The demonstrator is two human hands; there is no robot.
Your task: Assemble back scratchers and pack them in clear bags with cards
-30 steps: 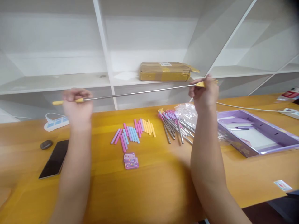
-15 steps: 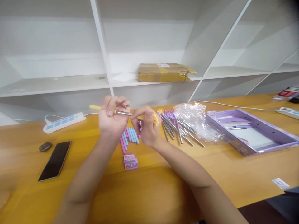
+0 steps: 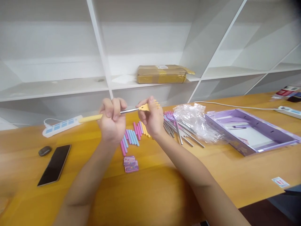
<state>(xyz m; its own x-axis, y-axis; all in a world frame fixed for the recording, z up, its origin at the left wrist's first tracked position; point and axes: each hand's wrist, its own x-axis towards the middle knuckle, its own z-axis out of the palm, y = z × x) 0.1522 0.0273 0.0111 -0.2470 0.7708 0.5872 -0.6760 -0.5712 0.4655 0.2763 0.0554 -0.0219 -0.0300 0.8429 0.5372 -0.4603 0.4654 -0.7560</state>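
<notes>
My left hand (image 3: 112, 121) is closed round a back scratcher, with its yellow handle (image 3: 90, 118) sticking out to the left and its metal rod (image 3: 129, 110) to the right. At the rod's right end, a yellow claw head (image 3: 144, 107) is pinched between the fingers of my right hand (image 3: 152, 121). Rod and head meet in one line; how deep the rod sits in the head cannot be made out. Below the hands lie several pink, blue, purple and yellow handle tubes (image 3: 133, 137). Small printed purple cards (image 3: 130, 164) are stacked nearer to me.
Right of my hands lie metal rods with pink and purple claw heads (image 3: 172, 119), beside clear plastic bags (image 3: 195, 122) and a purple box tray (image 3: 246, 147). A phone (image 3: 54, 164), a small black object (image 3: 44, 151) and a power strip (image 3: 62, 125) are left. A taped carton (image 3: 162, 74) sits on the shelf.
The rod's end and the yellow claw head, apart or hidden by my fingers before, now show joined. More of the yellow handle sticks out left, and my right hand has turned upward.
</notes>
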